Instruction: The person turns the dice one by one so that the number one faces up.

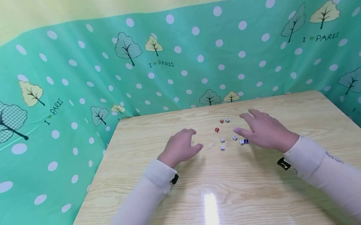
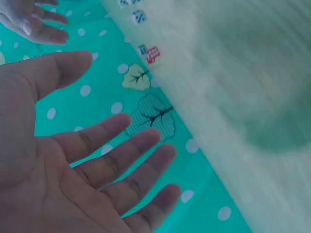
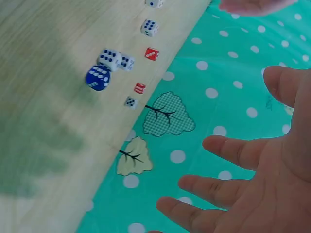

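Several small dice lie scattered on the wooden table between my two hands. In the head view a blue die (image 1: 246,141) sits right beside a white die (image 1: 241,142), close to the right thumb. Two more white dice (image 1: 222,140) are nearer the middle, and a red die (image 1: 217,130) lies beyond them. Farther back, a second red die (image 1: 222,121) has a white die (image 1: 227,120) next to it. My left hand (image 1: 180,147) hovers left of the dice, fingers spread and nothing held. To their right, my right hand (image 1: 265,129) is likewise empty, palm facing inward.
The pale wood-grain table (image 1: 188,185) runs back to a green dotted curtain (image 1: 188,64) printed with trees, which also hangs along both sides. A bright light reflection (image 1: 211,212) shows on the near tabletop. Both wrists carry dark straps (image 1: 284,164) at the sleeves.
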Available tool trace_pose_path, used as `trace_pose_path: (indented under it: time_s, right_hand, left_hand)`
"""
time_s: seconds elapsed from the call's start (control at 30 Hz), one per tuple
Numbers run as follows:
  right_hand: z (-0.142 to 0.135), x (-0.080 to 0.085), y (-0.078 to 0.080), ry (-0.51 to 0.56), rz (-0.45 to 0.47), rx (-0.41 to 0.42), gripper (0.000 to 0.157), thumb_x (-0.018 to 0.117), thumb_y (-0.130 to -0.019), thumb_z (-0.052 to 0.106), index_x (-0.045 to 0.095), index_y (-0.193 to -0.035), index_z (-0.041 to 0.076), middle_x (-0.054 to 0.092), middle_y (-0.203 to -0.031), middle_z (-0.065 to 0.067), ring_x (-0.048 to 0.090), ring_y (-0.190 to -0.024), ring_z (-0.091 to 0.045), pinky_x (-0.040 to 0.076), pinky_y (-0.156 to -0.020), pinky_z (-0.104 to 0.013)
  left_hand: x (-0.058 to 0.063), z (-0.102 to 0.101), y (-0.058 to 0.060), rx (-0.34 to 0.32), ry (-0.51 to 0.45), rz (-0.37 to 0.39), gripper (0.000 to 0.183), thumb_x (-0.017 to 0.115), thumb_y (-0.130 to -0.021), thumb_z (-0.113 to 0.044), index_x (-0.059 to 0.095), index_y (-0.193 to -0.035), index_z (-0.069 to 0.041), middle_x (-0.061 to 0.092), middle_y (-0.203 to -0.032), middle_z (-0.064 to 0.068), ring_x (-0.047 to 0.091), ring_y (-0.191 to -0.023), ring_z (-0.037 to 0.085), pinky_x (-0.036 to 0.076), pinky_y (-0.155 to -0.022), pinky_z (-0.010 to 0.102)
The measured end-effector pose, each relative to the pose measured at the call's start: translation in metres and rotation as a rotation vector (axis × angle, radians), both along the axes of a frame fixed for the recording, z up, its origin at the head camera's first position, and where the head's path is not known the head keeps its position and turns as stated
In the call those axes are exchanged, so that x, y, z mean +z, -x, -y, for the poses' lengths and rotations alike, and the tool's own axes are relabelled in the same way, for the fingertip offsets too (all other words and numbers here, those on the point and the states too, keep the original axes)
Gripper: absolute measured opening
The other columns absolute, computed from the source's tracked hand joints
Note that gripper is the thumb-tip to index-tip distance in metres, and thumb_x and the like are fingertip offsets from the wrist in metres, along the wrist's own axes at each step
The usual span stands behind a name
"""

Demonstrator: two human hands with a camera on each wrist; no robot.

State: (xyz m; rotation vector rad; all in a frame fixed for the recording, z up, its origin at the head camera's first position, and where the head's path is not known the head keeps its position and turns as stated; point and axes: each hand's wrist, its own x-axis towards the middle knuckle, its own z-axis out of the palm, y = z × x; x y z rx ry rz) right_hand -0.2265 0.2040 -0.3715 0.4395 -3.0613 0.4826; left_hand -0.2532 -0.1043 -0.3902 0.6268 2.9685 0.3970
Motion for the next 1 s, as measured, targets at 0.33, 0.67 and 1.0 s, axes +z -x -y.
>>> trace_pose_path:
  time_s: [0.33, 0.67, 1.0]
  right_hand:
    - [-0.010, -0.023, 0.006, 0.086, 0.070, -0.011, 0.083, 0.039, -0.103, 0.068, 0.046, -0.152, 0.002, 0.040, -0.156, -0.031, 0.042, -0.137, -0.059, 0.036, -0.107, -0.074]
    - [-0.014, -0.040, 0.007, 0.092, 0.082, -0.011, 0.073, 0.045, -0.104, 0.060, 0.052, -0.148, 0.003, 0.043, -0.153, -0.033, 0.044, -0.136, -0.059, 0.038, -0.106, -0.073]
    - [-0.015, -0.051, 0.010, 0.057, 0.058, 0.007, 0.051, 0.058, -0.103, 0.042, 0.064, -0.133, 0.001, 0.062, -0.132, -0.028, 0.060, -0.117, -0.050, 0.049, -0.094, -0.066]
  left_hand:
    - [-0.013, -0.016, 0.004, -0.020, -0.020, 0.077, 0.057, 0.069, -0.096, -0.044, 0.060, -0.140, -0.008, 0.068, -0.135, 0.008, 0.065, -0.122, 0.025, 0.054, -0.100, 0.043]
    - [-0.023, -0.035, 0.024, 0.007, -0.001, 0.100, 0.054, 0.068, -0.096, -0.042, 0.062, -0.139, -0.009, 0.070, -0.131, 0.007, 0.068, -0.116, 0.023, 0.056, -0.096, 0.042]
    - [-0.019, -0.061, 0.043, 0.012, 0.006, 0.107, 0.040, 0.065, -0.099, -0.024, 0.065, -0.135, -0.008, 0.070, -0.133, 0.008, 0.069, -0.111, 0.021, 0.056, -0.097, 0.039]
